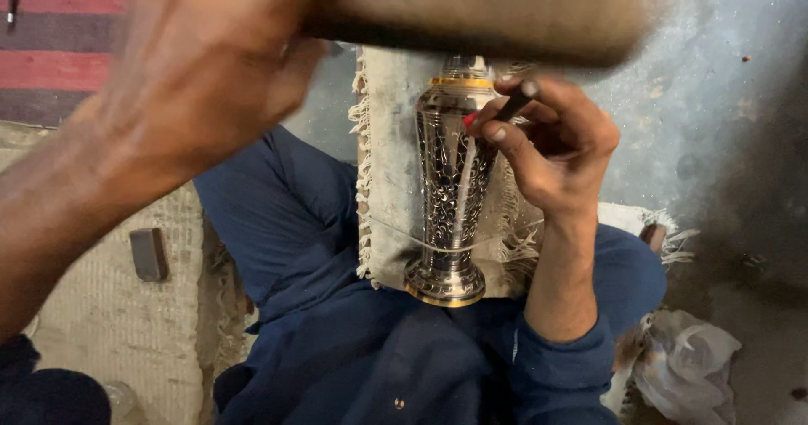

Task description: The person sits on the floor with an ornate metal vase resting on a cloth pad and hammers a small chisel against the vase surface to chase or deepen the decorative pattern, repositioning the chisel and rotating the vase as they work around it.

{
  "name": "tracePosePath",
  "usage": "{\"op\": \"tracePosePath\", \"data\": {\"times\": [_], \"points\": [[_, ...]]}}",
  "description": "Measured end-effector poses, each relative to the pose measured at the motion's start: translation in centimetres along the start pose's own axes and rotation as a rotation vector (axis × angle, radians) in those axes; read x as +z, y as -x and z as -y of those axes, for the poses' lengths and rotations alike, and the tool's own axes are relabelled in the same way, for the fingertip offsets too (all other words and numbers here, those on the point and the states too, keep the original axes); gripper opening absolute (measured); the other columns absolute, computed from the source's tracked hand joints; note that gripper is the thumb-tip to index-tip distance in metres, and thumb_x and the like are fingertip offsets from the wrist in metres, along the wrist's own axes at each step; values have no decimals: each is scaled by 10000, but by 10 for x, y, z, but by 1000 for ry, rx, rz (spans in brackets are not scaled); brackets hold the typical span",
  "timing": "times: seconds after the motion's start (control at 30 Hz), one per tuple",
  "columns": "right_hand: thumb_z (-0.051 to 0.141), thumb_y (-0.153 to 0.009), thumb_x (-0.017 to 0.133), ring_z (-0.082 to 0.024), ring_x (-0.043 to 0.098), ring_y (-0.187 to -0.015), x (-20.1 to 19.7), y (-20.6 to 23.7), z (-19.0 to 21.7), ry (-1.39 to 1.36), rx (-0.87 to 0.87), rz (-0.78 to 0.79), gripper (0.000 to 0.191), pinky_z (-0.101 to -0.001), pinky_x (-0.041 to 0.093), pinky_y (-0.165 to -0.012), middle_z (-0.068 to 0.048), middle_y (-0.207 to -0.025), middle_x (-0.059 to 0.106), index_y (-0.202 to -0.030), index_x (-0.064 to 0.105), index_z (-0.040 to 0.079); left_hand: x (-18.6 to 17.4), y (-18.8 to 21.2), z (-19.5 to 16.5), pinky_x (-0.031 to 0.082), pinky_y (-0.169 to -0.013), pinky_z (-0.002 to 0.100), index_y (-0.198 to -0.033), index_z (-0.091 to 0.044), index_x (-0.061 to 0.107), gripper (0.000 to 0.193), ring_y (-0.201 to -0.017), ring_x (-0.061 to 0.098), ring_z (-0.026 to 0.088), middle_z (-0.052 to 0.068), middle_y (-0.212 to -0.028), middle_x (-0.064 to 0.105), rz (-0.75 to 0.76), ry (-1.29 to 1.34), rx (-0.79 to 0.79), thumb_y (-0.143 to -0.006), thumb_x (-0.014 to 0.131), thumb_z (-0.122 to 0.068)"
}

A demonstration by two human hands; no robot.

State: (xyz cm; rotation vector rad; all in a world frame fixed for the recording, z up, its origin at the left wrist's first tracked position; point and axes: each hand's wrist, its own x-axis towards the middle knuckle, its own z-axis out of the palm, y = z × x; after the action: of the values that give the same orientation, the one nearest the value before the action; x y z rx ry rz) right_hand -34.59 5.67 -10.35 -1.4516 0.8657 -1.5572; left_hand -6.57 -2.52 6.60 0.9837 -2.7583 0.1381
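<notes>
On the fringed mat [387, 139] across the lap, vase [453, 181] lies steadied for engraving; right hand [551, 151] pinches chisel [505, 109], left hand [202, 71], blurred, grip closed around mallet [488, 13].

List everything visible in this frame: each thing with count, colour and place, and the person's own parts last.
metal vase: one, silver with dark engraved scrolls and gold bands, lying on the cloth at centre.
fringed cloth: one, beige, under the vase across the lap.
thin tool: one, dark with a red end, tip at the vase's upper part.
wooden block: one, brown, blurred, along the top edge.
striped rug: one, red and dark, top left.
small dark block: one, on the pale mat at left.
plastic bag: one, clear, crumpled, bottom right.
blue clothing: covers the legs, bottom centre.
left hand: blurred, grip on the wooden block.
right hand: grip on the thin tool.
</notes>
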Motion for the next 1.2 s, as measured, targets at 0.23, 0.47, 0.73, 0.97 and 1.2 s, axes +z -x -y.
{"op": "tracePosePath", "data": {"times": [0.23, 0.47, 0.73, 0.97, 1.2], "points": [[-140, -1052, 679, -204, 759, -922, 5, 4, 3, -68, 12, -54, 298, -305, 667, -828, -148, -998, 722, -1314, 577, -43, 1, -2, -3, 500, -811, 523, -1401, -62, 575, 564, -994, 643, 417, 229, -1098, 659, 67, 21, -37, -863, 733, 2], [-144, -1036, 675, -235, 768, -974, 8, 4, 9, 44, 35, -59, 299, -325, 672, -856, -166, -1062, 714, -1297, 566, -48, 3, 0, -1, 510, -749, 494, -1271, -6, 529, 436, -855, 646, 349, 204, -1022, 639, 105, 418, -270, -899, 748, -70], [-186, -954, 705, -282, 757, -1038, 3, 0, 9, 76, -57, 24, 467, -359, 677, -844, -230, -1200, 669, -1359, 548, -15, 2, -12, -3, 527, -730, 437, -1420, -156, 557, 505, -846, 660, 307, 131, -1015, 664, 72, 281, -30, -967, 716, 1], [-23, -1115, 676, -292, 776, -925, -7, 8, -8, -153, 70, -245, 270, -373, 681, -817, -191, -981, 736, -1352, 562, 37, 20, 49, 19, 540, -688, 489, -1482, -121, 526, 754, -806, 678, 391, 259, -1041, 685, 158, 5, -169, -770, 749, -12], [62, -1090, 776, -291, 750, -959, -25, 37, 9, -249, 191, -471, 477, -315, 599, -787, -177, -1033, 732, -1447, 460, 37, 95, 134, -6, 582, -834, 455, -1446, -148, 477, 696, -980, 756, 337, 195, -1029, 724, 466, 851, -631, -782, 686, -122]]}}
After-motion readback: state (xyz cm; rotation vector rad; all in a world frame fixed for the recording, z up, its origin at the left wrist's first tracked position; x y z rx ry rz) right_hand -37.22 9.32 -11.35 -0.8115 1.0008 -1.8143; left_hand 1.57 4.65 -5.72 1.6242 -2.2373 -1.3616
